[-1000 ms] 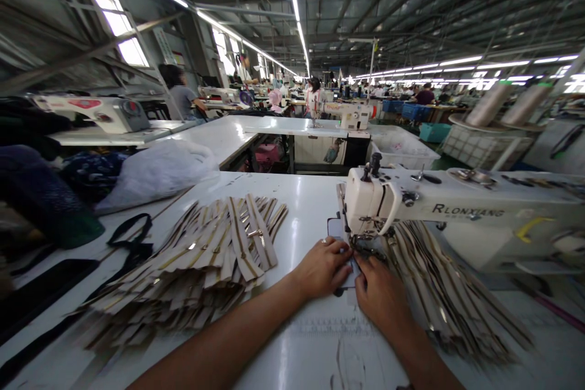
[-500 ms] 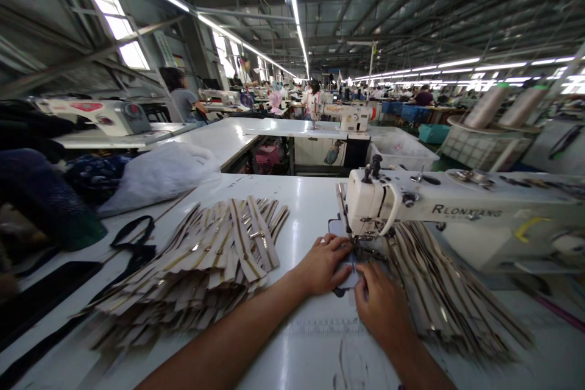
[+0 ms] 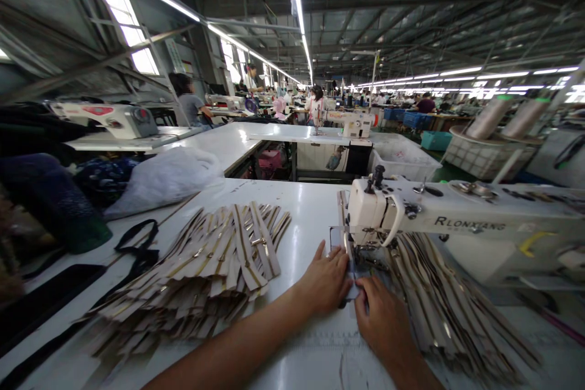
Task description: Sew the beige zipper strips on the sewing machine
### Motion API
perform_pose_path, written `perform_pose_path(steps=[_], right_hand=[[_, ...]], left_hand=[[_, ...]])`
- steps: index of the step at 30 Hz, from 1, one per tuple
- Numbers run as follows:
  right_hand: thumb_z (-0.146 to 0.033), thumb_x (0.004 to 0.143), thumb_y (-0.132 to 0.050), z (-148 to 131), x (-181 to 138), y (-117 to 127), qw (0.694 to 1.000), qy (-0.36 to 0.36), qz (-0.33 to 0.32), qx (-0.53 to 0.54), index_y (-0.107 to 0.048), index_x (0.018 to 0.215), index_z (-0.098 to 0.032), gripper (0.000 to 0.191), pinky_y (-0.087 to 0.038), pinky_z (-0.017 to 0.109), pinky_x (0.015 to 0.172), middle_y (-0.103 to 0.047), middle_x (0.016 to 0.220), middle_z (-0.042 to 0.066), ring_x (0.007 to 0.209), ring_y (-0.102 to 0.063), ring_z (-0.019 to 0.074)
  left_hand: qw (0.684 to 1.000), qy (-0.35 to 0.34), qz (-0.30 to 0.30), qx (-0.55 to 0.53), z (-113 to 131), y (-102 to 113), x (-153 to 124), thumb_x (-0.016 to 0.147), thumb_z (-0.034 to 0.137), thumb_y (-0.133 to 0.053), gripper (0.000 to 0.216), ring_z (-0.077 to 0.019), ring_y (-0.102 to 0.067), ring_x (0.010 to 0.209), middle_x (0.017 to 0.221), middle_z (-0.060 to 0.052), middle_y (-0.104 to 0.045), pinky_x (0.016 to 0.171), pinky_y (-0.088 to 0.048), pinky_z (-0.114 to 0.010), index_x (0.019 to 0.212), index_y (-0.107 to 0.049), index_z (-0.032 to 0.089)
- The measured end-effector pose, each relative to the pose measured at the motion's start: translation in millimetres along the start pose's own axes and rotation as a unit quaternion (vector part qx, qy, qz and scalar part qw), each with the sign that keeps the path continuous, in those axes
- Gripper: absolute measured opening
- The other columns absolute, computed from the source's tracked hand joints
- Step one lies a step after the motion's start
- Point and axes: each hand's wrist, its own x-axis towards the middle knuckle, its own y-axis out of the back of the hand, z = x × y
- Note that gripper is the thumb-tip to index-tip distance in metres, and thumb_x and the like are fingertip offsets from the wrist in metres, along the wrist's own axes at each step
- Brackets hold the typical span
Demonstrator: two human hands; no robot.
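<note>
1. Left hand: lower centre of the frame, palm down and fingers extended, lying just left of the needle area. The fingertips reach a pale strip; the hand is flat rather than closed on anything.
2. Right hand: just right of the left hand, fingers curled, index finger and thumb towards the near end of the work. Whether these two pinch the strip cannot be told.
3. The strip lies right of centre, along the left side of the sewing machine, running from the fingers towards the far side of the machine head. Its near end is hidden by the hands.
4. The machine, marked "RLONXIANG", occupies the right of the frame. A grey plate shows beside the strip, partly covered by the left hand.
5. Left pile: many pale zipper strips with gold-coloured teeth, overlapping in a fan, centre left of the frame.
6. Right pile: similar strips, lower right, passing beneath the machine arm and near the right hand.
7. The white table bears both piles. Ruler markings show at lower centre.
8. A black strap lies left of the left pile; a white plastic bag rests behind it.
9. Thread cones stand at upper right.
</note>
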Motion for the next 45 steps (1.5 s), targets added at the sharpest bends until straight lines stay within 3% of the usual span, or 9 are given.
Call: perform_pose_path(steps=[4, 7, 12, 16, 24, 29, 33, 39, 45], right_hand=[[-0.013, 0.086, -0.042, 2.9, -1.5, 3.7, 0.999, -0.028, 0.012, 0.044, -0.062, 0.094, -0.020, 0.023, -0.049, 0.029, 0.071, -0.069, 0.088, 0.005, 0.080, -0.066, 0.0180], [-0.018, 0.088, -0.043, 7.0, -3.9, 6.2, 0.994, -0.040, 0.059, 0.089, -0.061, 0.096, -0.020, 0.020, -0.050, 0.028, 0.069, -0.069, 0.086, 0.004, 0.076, -0.065, 0.0169], [-0.020, 0.088, -0.047, 11.1, -5.4, 12.9, 0.981, -0.045, 0.133, 0.136, -0.061, 0.098, -0.019, 0.017, -0.048, 0.025, 0.062, -0.066, 0.082, 0.003, 0.065, -0.060, 0.0133], [-0.021, 0.088, -0.048, 13.4, -5.0, 18.1, 0.974, -0.059, 0.148, 0.160, -0.062, 0.098, -0.019, 0.018, -0.047, 0.024, 0.059, -0.064, 0.076, 0.002, 0.060, -0.055, 0.0116], [-0.026, 0.089, -0.048, 17.3, -4.7, 19.8, 0.966, -0.078, 0.148, 0.196, -0.064, 0.097, -0.018, 0.019, -0.049, 0.024, 0.059, -0.066, 0.078, 0.004, 0.062, -0.058, 0.0128], [-0.029, 0.090, -0.050, 18.0, -5.1, 25.6, 0.954, -0.082, 0.192, 0.216, -0.063, 0.097, -0.019, 0.018, -0.051, 0.025, 0.059, -0.067, 0.082, 0.005, 0.067, -0.062, 0.0146], [-0.032, 0.090, -0.053, 21.9, -8.2, 24.5, 0.940, -0.086, 0.217, 0.248, -0.064, 0.097, -0.019, 0.019, -0.053, 0.027, 0.063, -0.069, 0.087, 0.008, 0.075, -0.065, 0.0180], [-0.042, 0.093, -0.046, 16.7, -10.8, 22.2, 0.919, -0.151, 0.115, 0.346, -0.067, 0.104, -0.021, 0.032, -0.055, 0.028, 0.067, -0.072, 0.096, 0.010, 0.082, -0.068, 0.0200], [-0.043, 0.087, -0.057, 2.2, -3.5, 12.7, 0.922, -0.150, -0.017, 0.356, -0.074, 0.093, -0.021, 0.028, -0.058, 0.034, 0.072, -0.076, 0.088, 0.009, 0.079, -0.071, 0.0233]], left_hand=[[0.994, -0.031, -0.059, 0.092, 39.1, 14.9, -31.6, 0.086, 0.013, -0.046, 0.037, -0.0354, -0.055, 0.117, 0.122, -0.026, -0.059, 0.108, -0.031, -0.057, 0.120, -0.055, 0.002], [0.991, -0.049, -0.105, 0.070, 50.0, 30.9, -41.9, 0.085, 0.007, -0.045, 0.026, -0.0276, -0.064, 0.094, 0.102, -0.016, -0.067, 0.095, -0.047, -0.047, 0.107, -0.060, 0.009], [0.998, 0.019, -0.048, 0.037, 11.8, 46.6, -12.2, 0.089, 0.008, -0.048, 0.019, -0.0233, -0.062, 0.093, 0.101, -0.009, -0.065, 0.081, -0.050, -0.036, 0.102, -0.059, 0.016], [0.992, -0.065, -0.097, -0.036, -17.2, 42.1, 13.1, 0.082, 0.015, -0.066, 0.022, -0.0221, -0.059, 0.102, 0.105, -0.004, -0.066, 0.089, -0.045, -0.033, 0.103, -0.064, 0.022], [0.978, -0.111, -0.177, -0.002, -6.1, 45.3, 19.8, 0.077, 0.013, -0.068, 0.014, -0.0251, -0.059, 0.098, 0.090, -0.004, -0.066, 0.094, -0.041, -0.042, 0.088, -0.067, 0.022], [0.964, -0.150, -0.120, -0.181, 29.1, 107.2, -4.8, 0.082, 0.013, -0.062, 0.010, -0.0168, -0.061, 0.083, 0.097, -0.005, -0.062, 0.078, -0.049, -0.027, 0.090, -0.063, 0.020], [0.915, -0.053, 0.027, -0.400, 58.5, 143.0, -24.5, 0.087, 0.021, -0.059, 0.010, -0.0147, -0.059, 0.085, 0.092, -0.004, -0.063, 0.080, -0.048, -0.025, 0.096, -0.058, 0.018], [0.756, 0.177, 0.100, -0.622, 55.8, 53.6, -18.4, 0.079, 0.054, -0.065, 0.040, -0.0112, -0.054, 0.059, 0.067, 0.001, -0.055, 0.059, -0.048, -0.024, 0.080, -0.055, 0.015], [0.750, 0.329, 0.088, -0.567, 30.4, -27.5, -2.4, 0.075, 0.064, -0.060, 0.048, -0.0152, -0.056, 0.048, 0.055, 0.003, -0.052, 0.049, -0.047, -0.027, 0.069, -0.046, 0.019]])
